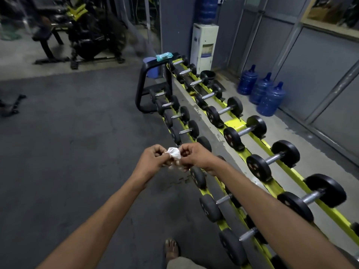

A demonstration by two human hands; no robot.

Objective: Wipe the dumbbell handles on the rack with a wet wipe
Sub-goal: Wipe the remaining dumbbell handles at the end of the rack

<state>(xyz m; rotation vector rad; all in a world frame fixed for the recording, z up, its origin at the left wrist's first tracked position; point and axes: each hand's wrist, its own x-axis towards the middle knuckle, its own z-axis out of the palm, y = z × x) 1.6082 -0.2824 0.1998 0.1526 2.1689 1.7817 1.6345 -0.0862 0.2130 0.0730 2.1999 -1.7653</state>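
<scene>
Spanning seemingly rubber floor [77,133]: dumbbell rack [234,124].

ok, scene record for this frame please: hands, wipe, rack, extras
left hand: pinches crumpled white wet wipe
right hand: pinches same wipe, opposite side
wipe contact: held in air, touching no handle
rack: yellow-railed two-row dumbbell rack, black dumbbells with chrome handles seated
wipe pack: teal packet on the rack's far end
background: three blue water jugs by wall
</scene>
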